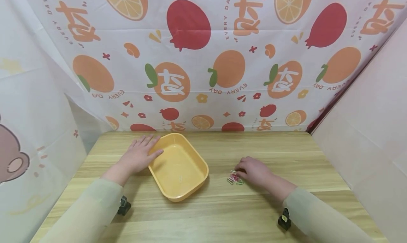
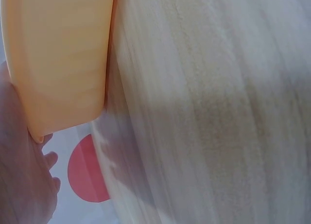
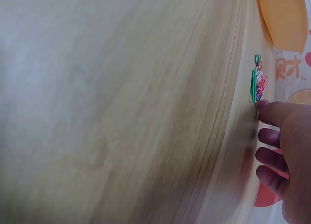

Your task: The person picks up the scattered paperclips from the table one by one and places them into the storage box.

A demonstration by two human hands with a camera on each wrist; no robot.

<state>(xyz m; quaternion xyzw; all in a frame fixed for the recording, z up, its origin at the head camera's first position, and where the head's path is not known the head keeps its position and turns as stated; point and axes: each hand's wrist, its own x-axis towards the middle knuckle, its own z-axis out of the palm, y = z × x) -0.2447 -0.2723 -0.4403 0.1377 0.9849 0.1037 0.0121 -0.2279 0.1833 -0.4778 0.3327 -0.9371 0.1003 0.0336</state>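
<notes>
My left hand [image 1: 140, 154] rests on the far left rim of a yellow plastic tray [image 1: 199, 157], fingers straight over the edge and thumb over the inside. In the left wrist view the tray's outer wall [image 2: 58, 54] stands beside that hand. One pale paper clip [image 1: 180, 178] lies in the tray. Right of the tray, my right hand [image 1: 254, 170] bends over a small pile of coloured paper clips [image 1: 234, 178] on the table. In the right wrist view its thumb tip touches the pile's edge; the index fingertip is hidden, so I cannot tell whether it pinches a clip.
The wooden table [image 1: 241, 214] ends at the back against a white cloth [image 1: 197, 108] printed with fruit. White cloth walls [image 1: 365, 130] close in both sides. Small black devices [image 1: 284, 220] sit at both wrists.
</notes>
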